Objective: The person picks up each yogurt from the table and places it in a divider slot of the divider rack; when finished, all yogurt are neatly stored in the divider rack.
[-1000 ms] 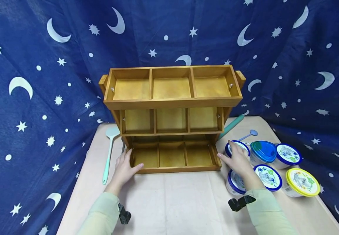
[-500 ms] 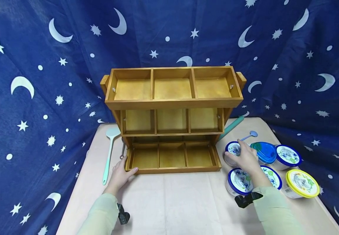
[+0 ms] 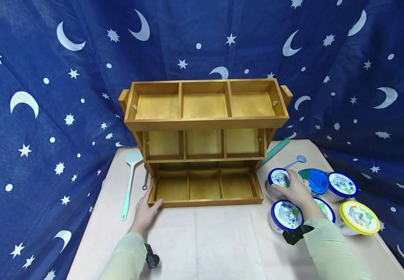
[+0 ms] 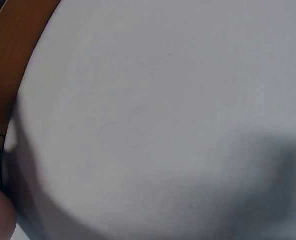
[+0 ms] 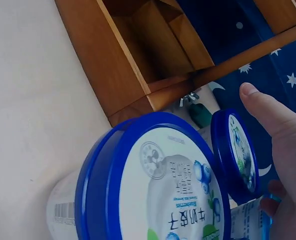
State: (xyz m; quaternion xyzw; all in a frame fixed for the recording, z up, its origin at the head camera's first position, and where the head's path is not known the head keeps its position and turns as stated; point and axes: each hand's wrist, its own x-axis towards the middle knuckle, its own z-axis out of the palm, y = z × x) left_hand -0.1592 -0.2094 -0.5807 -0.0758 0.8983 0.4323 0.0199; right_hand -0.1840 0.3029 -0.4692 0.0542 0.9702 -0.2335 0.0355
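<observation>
A wooden three-tier rack (image 3: 205, 124) stands mid-table, each tier split into three compartments. My left hand (image 3: 145, 212) rests at the front left corner of its bottom tray (image 3: 208, 202), fingers along the side and thumb by the front; the left wrist view shows only a fingertip beside the wood. Over the tubs on the right is my right hand (image 3: 300, 191), thumb and fingers spread beside a blue-lidded tub (image 3: 279, 178). In the right wrist view the thumb (image 5: 262, 102) points out straight, apart from that tub's lid (image 5: 242, 152). Contact by the other fingers is partly hidden.
Nearer stands another blue-lidded tub (image 3: 287, 214), with more tubs further right, including one with a yellow lid (image 3: 360, 217). A blue spoon (image 3: 298, 160) lies behind them. Left of the rack lies a mint spatula (image 3: 130, 186); a teal handle (image 3: 277, 149) shows behind it. A starry curtain (image 3: 202, 39) hangs behind.
My right hand has moved rightward from the rack's front right corner to the blue-lidded tub. My left hand has slid slightly toward me and left along the tray's corner.
</observation>
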